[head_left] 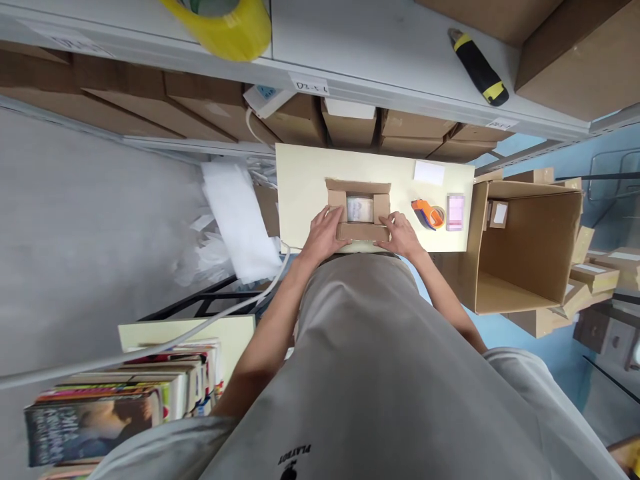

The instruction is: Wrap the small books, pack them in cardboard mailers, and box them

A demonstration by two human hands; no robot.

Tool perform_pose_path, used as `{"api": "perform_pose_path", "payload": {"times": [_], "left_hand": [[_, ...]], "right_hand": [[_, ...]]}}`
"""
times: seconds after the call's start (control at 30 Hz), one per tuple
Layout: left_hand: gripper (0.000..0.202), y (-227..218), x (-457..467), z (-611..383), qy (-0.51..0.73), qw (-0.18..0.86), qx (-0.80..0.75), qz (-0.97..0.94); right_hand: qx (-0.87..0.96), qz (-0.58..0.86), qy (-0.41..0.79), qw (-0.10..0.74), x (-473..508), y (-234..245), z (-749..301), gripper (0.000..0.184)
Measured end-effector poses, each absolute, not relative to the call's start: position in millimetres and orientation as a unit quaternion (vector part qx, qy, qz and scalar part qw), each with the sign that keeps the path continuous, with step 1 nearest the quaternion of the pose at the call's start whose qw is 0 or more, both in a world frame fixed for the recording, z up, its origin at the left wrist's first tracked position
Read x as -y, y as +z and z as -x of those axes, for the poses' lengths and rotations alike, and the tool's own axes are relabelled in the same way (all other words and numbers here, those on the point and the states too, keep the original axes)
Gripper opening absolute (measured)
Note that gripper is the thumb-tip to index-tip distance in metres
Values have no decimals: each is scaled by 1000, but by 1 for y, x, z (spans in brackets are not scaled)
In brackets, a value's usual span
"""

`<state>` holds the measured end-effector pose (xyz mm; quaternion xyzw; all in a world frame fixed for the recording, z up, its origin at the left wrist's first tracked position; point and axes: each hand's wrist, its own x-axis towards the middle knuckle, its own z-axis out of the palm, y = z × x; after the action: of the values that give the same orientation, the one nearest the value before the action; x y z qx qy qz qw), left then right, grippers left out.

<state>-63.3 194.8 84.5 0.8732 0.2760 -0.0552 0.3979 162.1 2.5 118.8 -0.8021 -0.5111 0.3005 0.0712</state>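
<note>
A small brown cardboard box lies on the pale yellow table, in front of my body. Its two side flaps are folded inward, and the long near and far flaps stand out. Between the side flaps shows something flat with a greyish printed surface; its kind is not plain. My left hand grips the left near corner, fingers on the left flap and thumb by the near edge. At the right near corner my right hand holds the box in the same way.
Right of the box lie an orange tape dispenser, a pink-screened phone and white paper. A large open carton stands at the right. Above, a shelf holds yellow tape and a utility knife. Books stand lower left.
</note>
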Motion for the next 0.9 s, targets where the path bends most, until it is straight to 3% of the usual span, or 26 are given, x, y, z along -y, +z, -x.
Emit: {"api": "perform_pose_path", "payload": {"times": [0.13, 0.2, 0.27, 0.4, 0.47, 0.67, 0.77, 0.9], "left_hand": [[83, 78, -209, 59, -21, 425, -306, -852], [73, 74, -216, 52, 4, 426, -341, -838], [83, 68, -222, 43, 37, 417, -384, -823], [114, 59, -231, 24, 75, 413, -394, -818], [111, 59, -232, 20, 81, 415, -384, -821], [58, 73, -222, 34, 90, 416, -404, -810], [33, 78, -215, 41, 62, 420, -394, -815], [29, 77, -212, 41, 63, 430, -405, -804]], "right_hand": [[491, 810, 297, 122, -4, 115, -170, 48], [444, 838, 282, 145, -13, 106, -176, 41], [386, 871, 257, 163, -26, 94, -182, 49], [362, 872, 255, 210, -48, 79, -195, 94], [384, 855, 263, 228, -51, 79, -199, 94], [410, 851, 241, 224, -28, 92, -195, 34], [393, 850, 262, 235, -16, 91, -186, 34], [323, 845, 304, 298, -12, 84, -173, 38]]}}
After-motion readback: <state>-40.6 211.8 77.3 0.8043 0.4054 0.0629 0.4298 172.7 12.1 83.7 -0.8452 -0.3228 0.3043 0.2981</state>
